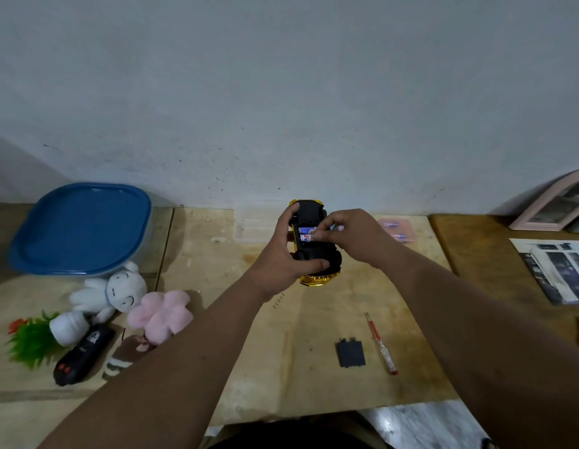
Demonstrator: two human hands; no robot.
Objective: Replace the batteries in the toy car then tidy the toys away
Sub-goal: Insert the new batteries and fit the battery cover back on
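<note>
Battery cover [351, 353]: flat on the table [301, 377], 5 o'clock, beside a red-handled screwdriver [381, 344].
Remote control [84, 354]: 8 o'clock, among plush toys [158, 314].
Left hand [286, 254]: grips the upturned toy car [311, 244], centre.
Right hand [349, 236]: fingertips pinch a battery [307, 238] in the open compartment.
Blue-lidded tub [82, 228]: 10 o'clock, by the wall.
Battery pack [396, 230]: 1 o'clock.

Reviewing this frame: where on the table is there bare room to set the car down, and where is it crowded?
Bare wood lies between the pink plush and the black cover, under the forearms. Another bare strip runs between the blue lid and the toy car. Crowded: the left corner with plush toys and remote; the screwdriver beside the cover.
</note>
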